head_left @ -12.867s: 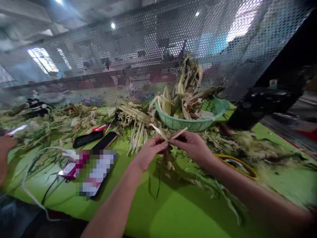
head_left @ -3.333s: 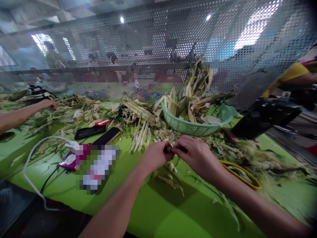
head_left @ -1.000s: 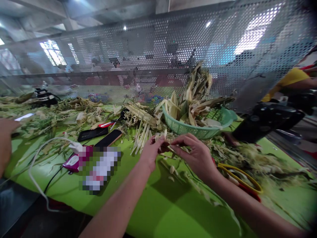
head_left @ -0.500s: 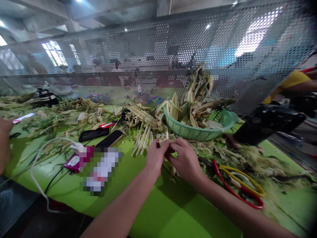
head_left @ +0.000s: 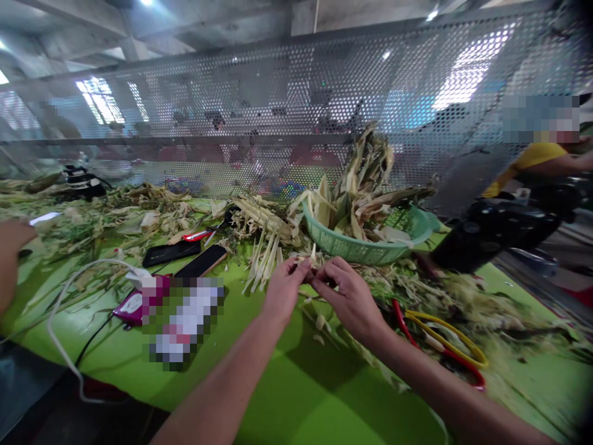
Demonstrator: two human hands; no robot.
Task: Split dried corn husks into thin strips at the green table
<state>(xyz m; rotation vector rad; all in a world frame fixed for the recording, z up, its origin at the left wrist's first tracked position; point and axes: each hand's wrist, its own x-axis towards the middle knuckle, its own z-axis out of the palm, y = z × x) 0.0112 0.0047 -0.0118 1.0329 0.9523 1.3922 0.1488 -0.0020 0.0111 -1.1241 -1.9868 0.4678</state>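
My left hand is closed in a pinch on a small pale strip of corn husk, whose tip sticks up past the fingers. Close against it, my right hand has its thumb and fingers pinched together at the same piece; the exact grip is hidden. Thin pale husk shreds show below the right hand, and I cannot tell whether they hang or lie on the table. Left of my hands lies a row of pale husk strips. A green basket holding dried corn husks stands just beyond.
Red- and yellow-handled scissors lie right of my hands amid husk fibres. Phones, a purple packet and a white cable are at left. Another person's hand is at the left edge. A perforated metal screen runs behind.
The view has shifted slightly. My hands stay together, with the right fingers drawn in a little; more husk shreds show below them. The other person's hand at left reaches further in.
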